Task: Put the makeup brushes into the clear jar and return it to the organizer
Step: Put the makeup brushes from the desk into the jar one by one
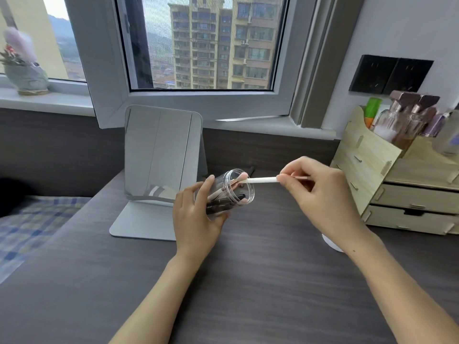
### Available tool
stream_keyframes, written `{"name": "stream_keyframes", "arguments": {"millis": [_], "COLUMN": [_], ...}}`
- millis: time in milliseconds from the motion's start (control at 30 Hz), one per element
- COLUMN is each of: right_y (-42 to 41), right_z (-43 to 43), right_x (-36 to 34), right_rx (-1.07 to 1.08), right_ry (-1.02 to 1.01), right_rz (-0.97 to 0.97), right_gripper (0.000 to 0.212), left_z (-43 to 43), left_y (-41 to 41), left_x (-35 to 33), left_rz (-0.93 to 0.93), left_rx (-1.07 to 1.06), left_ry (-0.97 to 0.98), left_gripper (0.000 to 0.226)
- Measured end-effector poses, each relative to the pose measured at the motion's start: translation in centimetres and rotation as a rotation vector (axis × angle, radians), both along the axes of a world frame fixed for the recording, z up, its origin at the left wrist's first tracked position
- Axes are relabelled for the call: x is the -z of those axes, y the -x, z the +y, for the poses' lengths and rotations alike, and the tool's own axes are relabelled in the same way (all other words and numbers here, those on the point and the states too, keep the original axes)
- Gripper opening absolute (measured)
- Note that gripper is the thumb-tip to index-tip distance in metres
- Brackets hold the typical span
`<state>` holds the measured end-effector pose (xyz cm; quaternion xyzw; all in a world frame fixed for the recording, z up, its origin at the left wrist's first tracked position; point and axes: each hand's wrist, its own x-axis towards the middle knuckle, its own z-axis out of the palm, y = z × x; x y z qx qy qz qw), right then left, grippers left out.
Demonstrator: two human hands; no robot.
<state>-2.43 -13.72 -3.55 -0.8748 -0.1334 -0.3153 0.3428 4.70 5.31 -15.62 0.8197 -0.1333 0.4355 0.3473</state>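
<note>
The worktop [248,294] looks like dark wood-grain laminate, pretty matt with a faint streaky texture. The jar [233,187] is clear glossy plastic with a ribbed rim, and the brush [262,180] has a smooth white handle with a shiny rose-gold metal bit. The organizer [367,170] on the right is pale raw-looking plywood. The mirror [159,155] stand is smooth satin grey, and the bed [32,227] has checked cloth.

Two bare forearms are seen; no sleeve is worn. The left hand [196,209] and right hand [320,194] are ungloved and ringless.
</note>
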Motion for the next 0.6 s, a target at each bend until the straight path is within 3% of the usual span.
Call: {"name": "stream_keyframes", "arguments": {"millis": [367,600], "right_y": [0.5,-2.8], "right_z": [0.1,2.9], "right_x": [-0.4,3.1], "right_rx": [0.043,-0.015], "right_ry": [-0.402,-0.099], "right_rz": [-0.283,0.039], "right_gripper": [0.016,0.025], "left_z": [-0.3,-0.6], "left_y": [0.0,0.5], "left_x": [0.0,-0.5], "left_rz": [0.013,-0.014], "left_rx": [0.017,0.061], "left_ry": [-0.032,-0.066], "left_gripper": [0.085,0.081]}}
